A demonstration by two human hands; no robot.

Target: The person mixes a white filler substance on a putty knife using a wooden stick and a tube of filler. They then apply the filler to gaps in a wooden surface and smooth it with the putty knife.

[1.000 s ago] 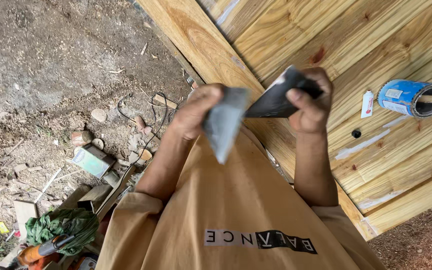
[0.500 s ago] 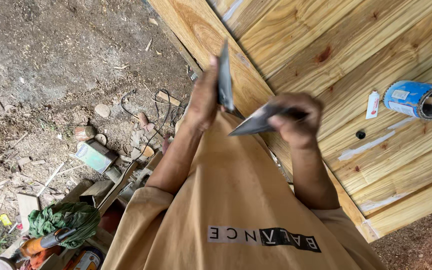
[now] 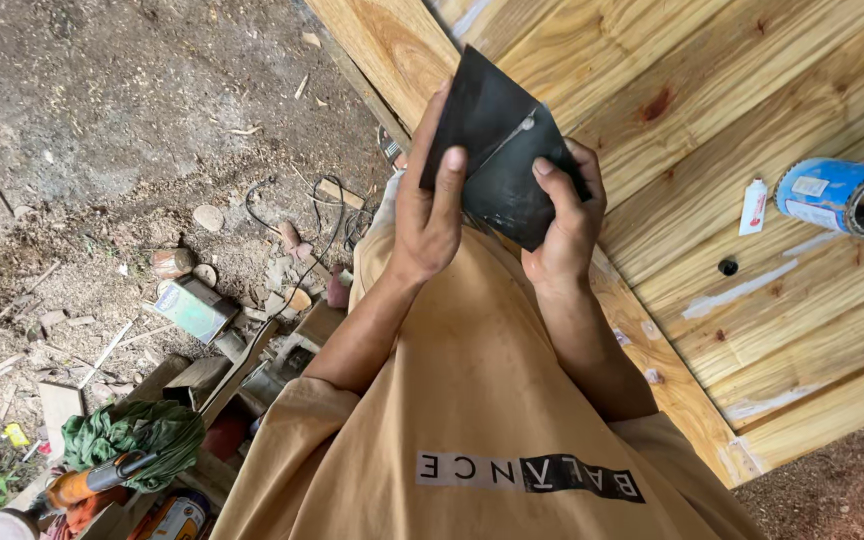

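Both hands pinch one dark folded sheet, prob. sandpaper (image 3: 497,160), w/ left hand (image 3: 430,205) fingers (image 3: 449,185) clamped on its left edge and right hand (image 3: 564,225) fingers closed on its right corner; it is held up in the air, in front of the varnished pine panel (image 3: 712,130) and well left of the blue paint can (image 3: 837,195). Judged risk: the crease could tear or the sheet slip from a thumb-only pinch and drop onto the dirt, and its grit could scuff the fingertips. The sheet looks black-grey, matte, creased diagonally w/ a pale worn line along the fold, edges straight, corners sharp.
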